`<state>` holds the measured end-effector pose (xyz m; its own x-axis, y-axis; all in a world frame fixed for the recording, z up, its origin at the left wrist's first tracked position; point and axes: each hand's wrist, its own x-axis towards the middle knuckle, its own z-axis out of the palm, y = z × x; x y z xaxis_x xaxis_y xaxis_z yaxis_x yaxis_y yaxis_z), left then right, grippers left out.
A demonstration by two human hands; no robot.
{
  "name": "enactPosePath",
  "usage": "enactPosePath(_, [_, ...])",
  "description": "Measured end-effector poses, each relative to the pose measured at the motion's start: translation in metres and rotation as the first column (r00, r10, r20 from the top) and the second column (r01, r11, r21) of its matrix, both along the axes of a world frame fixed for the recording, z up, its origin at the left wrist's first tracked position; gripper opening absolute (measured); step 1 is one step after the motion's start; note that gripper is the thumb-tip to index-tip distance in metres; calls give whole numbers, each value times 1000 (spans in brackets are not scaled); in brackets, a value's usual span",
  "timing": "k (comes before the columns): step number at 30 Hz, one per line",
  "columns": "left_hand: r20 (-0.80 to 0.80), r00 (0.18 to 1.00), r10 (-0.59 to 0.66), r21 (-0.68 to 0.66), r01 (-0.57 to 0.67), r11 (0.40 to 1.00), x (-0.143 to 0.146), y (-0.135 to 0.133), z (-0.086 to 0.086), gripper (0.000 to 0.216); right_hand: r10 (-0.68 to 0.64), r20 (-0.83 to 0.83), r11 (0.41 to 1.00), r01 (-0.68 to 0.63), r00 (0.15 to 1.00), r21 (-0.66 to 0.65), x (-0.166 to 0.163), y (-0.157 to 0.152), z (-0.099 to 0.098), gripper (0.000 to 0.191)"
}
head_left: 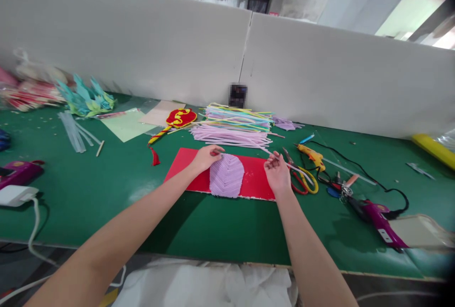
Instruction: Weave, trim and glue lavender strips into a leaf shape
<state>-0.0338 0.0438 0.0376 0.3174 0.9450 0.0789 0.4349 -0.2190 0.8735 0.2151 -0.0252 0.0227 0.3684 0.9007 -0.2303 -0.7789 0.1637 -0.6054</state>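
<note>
The lilac fuzzy panel (226, 181) lies on the red board (255, 179), in front of the person, its lower edge reaching the board's near side. The left hand (209, 156) is partly curled at the panel's upper left edge; whether its fingertips grip the panel or merely rest by it cannot be told. The right hand (277, 169), over the board's right end, has its fingers curled in and pinches 1 thin lilac strip (301, 171), which trails rightward over the scissors (304, 185).

That trailing end could snag on the scissors' handles if the hand pulls leftward, bending the strip. The panel seems made of narrow ribs slanting to 1 middle line; a hard press or tug from the left fingers might skew them or slide the panel off the board's near edge. The glue gun (312, 154) lies near the scissors, nozzle pointing away; if it is hot, a careless rightward reach could mean a burn, and its black cord (351, 158) could catch a sleeve or tool.
</note>
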Motion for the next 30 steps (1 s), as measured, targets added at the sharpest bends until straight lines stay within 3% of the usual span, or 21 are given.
enactPosePath(8, [-151, 987, 52, 270, -10, 963, -8, -11, -1, 21, 3, 30, 1000, -3, 1000, 2, -1, -1, 1, 13])
enactPosePath(20, [-170, 985, 19, 272, 28, 962, -13, -11, -4, 21, -7, 101, 1000, 7, 995, -6, -6, -5, 1, 17])
enactPosePath(25, [-101, 988, 117, 362, -73, 930, -10, -13, 10, 20, 95, 313, 994, -106, 945, 19, -19, -7, 8, 24])
enactPosePath(27, [-96, 993, 67, 399, -23, 917, -8, -12, 20, 21, 135, 359, 989, -150, 924, 14, -25, -6, 13, 25])
enactPosePath(30, [-183, 978, -96, 421, 166, 892, -5, -9, 33, 21, 191, 369, 978, -207, 910, 5, -33, -1, 18, 25])
